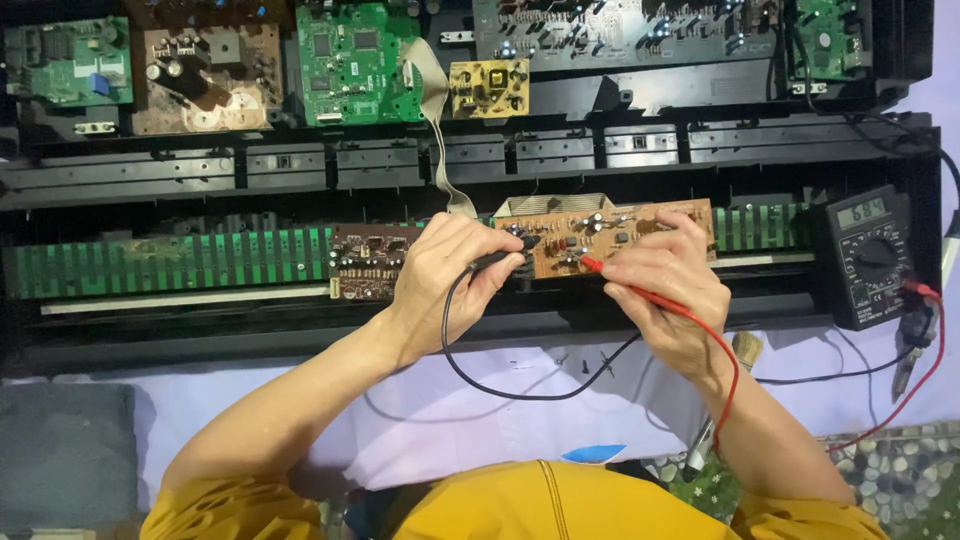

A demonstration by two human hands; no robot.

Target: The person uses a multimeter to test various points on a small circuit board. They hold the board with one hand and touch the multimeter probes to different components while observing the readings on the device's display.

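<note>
Matt brown fibre circuit board (610,235), studded with shiny metal solder points; smooth red plastic probe (592,265); glossy black rubbery lead (520,390); matt black plastic multimeter (868,258); soft lilac cloth (440,420).

A small rectangular grey-green screen (861,211) sits atop the black multimeter (868,262) at right; a blue label scrap (594,453) lies near the lap.

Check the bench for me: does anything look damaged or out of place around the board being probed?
Yes: the brown board at upper left has dark, scorched-looking patches and pale stains, unlike the clean green boards beside it. Loose screws lie on the cloth under the black lead. The probed board looks intact.
</note>
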